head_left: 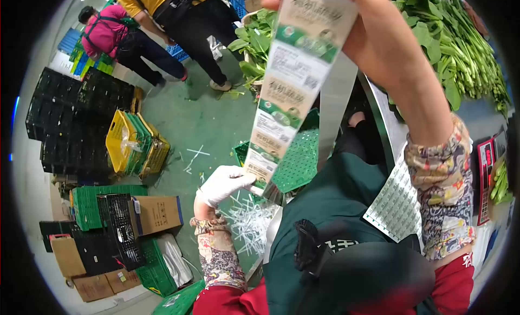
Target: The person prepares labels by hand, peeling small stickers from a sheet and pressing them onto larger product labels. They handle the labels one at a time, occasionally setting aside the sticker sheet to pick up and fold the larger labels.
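- Black crates stood stacked on the floor at the left, yellow and green baskets just beside them, and two people were bent forward beyond.
- The worktop ran along the person's right, with leafy greens heaped on its far part.
- The right arm reached up and forward over the worktop's left edge, its patterned sleeve ending below the wrist; the left arm, in a matching sleeve, was stretched forward beside the dark apron, away from the worktop.
- I saw the label strip held slantwise in the air between the hands, left of the worktop, with a green crate behind its lower part.
- A sheet of small labels lay near the worktop's near left corner, beside the right sleeve.
- The bare right hand gripped the strip's wide upper part, some fingers cut off by the view.
- The white-gloved left hand was closed, pinching the strip's narrow-looking lower end.
- White scraps were scattered below that hand.
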The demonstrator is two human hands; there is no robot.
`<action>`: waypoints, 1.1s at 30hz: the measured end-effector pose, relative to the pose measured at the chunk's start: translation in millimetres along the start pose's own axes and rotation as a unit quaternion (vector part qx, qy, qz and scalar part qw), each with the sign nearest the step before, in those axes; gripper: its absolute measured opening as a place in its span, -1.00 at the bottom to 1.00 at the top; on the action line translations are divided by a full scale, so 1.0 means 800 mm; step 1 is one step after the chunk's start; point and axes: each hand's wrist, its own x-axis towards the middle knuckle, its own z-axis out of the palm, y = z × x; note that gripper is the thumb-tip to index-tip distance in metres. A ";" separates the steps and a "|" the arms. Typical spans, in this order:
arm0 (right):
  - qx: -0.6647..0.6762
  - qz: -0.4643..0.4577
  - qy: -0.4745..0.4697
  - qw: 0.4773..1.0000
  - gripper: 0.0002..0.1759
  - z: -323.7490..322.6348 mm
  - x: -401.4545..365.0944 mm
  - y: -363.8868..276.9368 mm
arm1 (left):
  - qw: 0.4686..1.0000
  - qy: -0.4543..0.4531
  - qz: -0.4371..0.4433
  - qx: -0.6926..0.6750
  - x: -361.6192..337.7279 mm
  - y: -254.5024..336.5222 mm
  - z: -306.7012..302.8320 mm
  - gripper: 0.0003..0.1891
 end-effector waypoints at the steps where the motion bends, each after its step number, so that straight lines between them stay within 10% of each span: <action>1: -0.020 -0.018 -0.021 0.999 -0.52 0.005 0.002 -0.008 | 1.000 0.004 -0.013 -0.012 0.001 -0.007 -0.003 -0.73; 5: -0.121 -0.065 0.103 0.985 -0.59 0.082 -0.011 -0.039 | 0.999 0.034 -0.041 0.013 0.005 -0.040 -0.016 -0.75; 10: -0.057 -0.075 -0.135 0.986 -0.61 0.016 0.008 -0.030 | 0.997 0.046 -0.044 -0.042 0.008 -0.081 -0.018 -0.74; 21: -0.148 -0.035 -0.070 0.986 -0.59 0.013 0.012 -0.001 | 0.987 0.036 -0.128 -0.085 0.018 -0.169 -0.024 -0.76; 33: 0.009 0.123 0.120 0.985 -0.71 -0.016 -0.020 0.111 | 0.969 0.073 0.099 -0.214 -0.002 -0.127 -0.015 -0.72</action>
